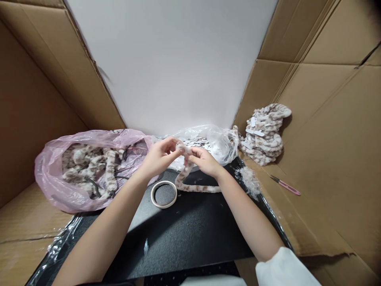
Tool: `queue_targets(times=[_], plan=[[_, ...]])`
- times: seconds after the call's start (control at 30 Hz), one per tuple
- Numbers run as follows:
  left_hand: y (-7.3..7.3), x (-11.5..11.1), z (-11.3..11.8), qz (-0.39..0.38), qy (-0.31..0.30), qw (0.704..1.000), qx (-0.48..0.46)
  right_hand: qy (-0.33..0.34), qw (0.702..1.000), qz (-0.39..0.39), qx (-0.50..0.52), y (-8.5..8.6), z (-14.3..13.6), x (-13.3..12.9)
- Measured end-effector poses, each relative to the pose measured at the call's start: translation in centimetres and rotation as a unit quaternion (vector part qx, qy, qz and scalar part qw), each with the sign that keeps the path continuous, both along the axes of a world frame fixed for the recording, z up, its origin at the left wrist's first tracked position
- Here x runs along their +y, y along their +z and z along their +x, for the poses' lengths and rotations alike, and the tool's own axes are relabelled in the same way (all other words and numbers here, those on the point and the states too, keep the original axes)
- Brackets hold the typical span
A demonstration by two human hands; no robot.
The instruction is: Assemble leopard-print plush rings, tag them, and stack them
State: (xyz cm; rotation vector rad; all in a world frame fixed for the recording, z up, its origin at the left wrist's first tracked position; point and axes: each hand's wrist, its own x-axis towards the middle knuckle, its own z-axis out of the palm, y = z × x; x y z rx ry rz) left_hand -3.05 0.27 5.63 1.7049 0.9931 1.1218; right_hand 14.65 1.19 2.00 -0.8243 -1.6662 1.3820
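My left hand (163, 155) and my right hand (204, 160) meet above the middle of the black table, both pinching the upper end of a fluffy white and brown strip (186, 186). From my fingers the strip hangs down, bends on the tabletop and runs right, passing behind my right forearm. A roll of cream tape (164, 194) lies flat on the table, left of the strip's bend. Just behind my hands is a clear plastic bag (222, 147) with small white pieces in it.
A pink plastic bag (49, 171) with fluffy strips and dark cords lies at left. At right are a pile of fluffy strips with white tags (268, 135), a clump of fluff (249, 180) and pink-handled snips (288, 187). Cardboard walls (333, 131) stand on both sides.
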Motion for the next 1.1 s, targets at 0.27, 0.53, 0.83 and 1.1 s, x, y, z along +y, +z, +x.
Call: queue_targets(times=[0.27, 0.53, 0.83, 1.1], plan=[[-1.1, 0.8, 0.6, 0.045, 0.008, 0.998, 0.044, -0.081, 0.993, 0.075, 0.03, -0.7, 0.3, 0.9], [-3.1, 1.3, 1.4, -0.098, -0.081, 0.991, 0.046, -0.2, 0.926, 0.191, -0.259, -2.4, 2.2, 3.5], [-3.7, 1.7, 1.4, -0.159, -0.058, 0.986, -0.011, -0.278, 0.793, 0.072, -0.538, -5.8, 3.9, 4.9], [-3.6, 1.5, 1.6, -0.163, -0.048, 0.985, -0.001, -0.233, 0.775, 0.08, -0.581, -4.8, 3.6, 4.4]])
